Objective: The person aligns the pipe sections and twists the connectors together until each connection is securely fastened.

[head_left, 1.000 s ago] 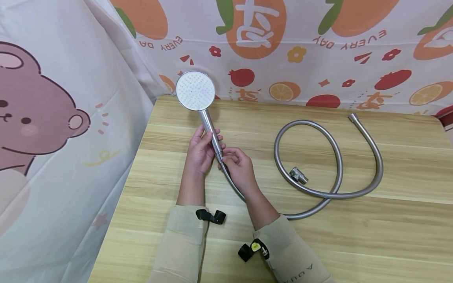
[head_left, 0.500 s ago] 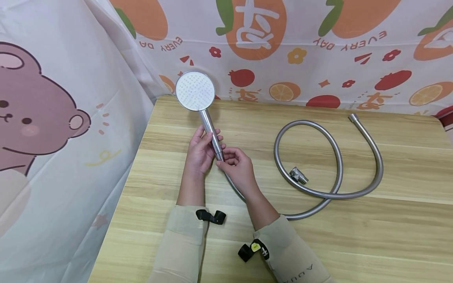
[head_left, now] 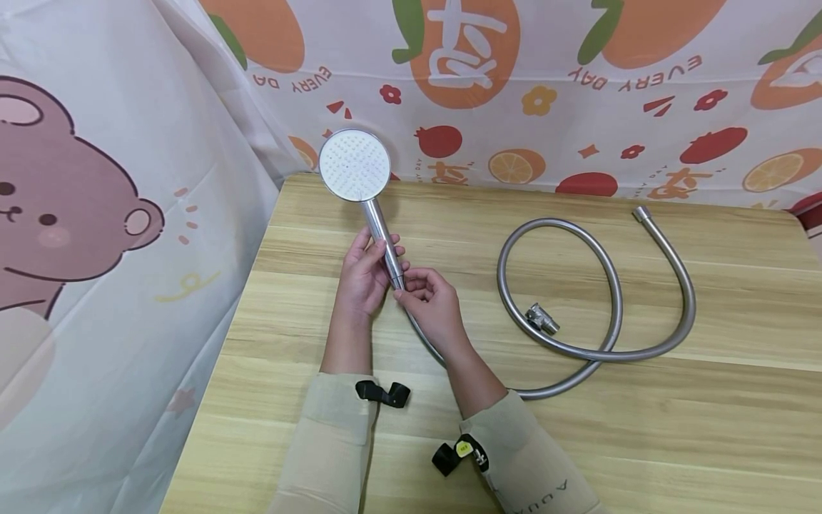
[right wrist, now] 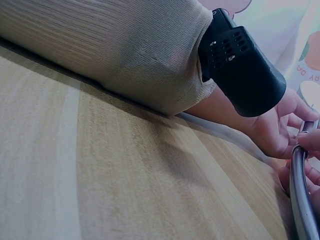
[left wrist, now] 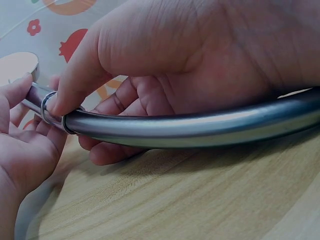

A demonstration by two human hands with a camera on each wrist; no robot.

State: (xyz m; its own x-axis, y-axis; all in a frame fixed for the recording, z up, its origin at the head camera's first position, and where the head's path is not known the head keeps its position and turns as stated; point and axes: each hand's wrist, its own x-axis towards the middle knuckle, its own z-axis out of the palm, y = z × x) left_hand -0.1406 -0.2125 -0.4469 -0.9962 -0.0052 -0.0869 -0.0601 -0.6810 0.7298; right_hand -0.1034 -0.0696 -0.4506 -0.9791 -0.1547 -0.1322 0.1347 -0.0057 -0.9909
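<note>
My left hand (head_left: 364, 282) grips the chrome handle of a shower head (head_left: 354, 165), thumb on top and fingers behind. The round white spray face points up, near the table's back left corner. Just below the handle, my right hand (head_left: 437, 307) pinches the connector (left wrist: 56, 111) where the metal hose (left wrist: 200, 129) meets the handle. In the left wrist view the right thumb presses on this connector and the fingers curl under the hose. From there the hose passes beneath the right forearm, loops on the table at right and ends in a free metal fitting (head_left: 641, 213).
A small chrome valve fitting (head_left: 542, 318) lies inside the hose loop on the wooden table (head_left: 642, 428). A printed cloth (head_left: 552, 43) hangs along the back edge, and a bear-print cloth (head_left: 212, 178) hangs at left. Each wrist wears a black camera (right wrist: 245, 70).
My right thumb has shifted on the connector since a second ago, and the fingers have changed their hold. The left hand, shower head and looped hose stay in place.
</note>
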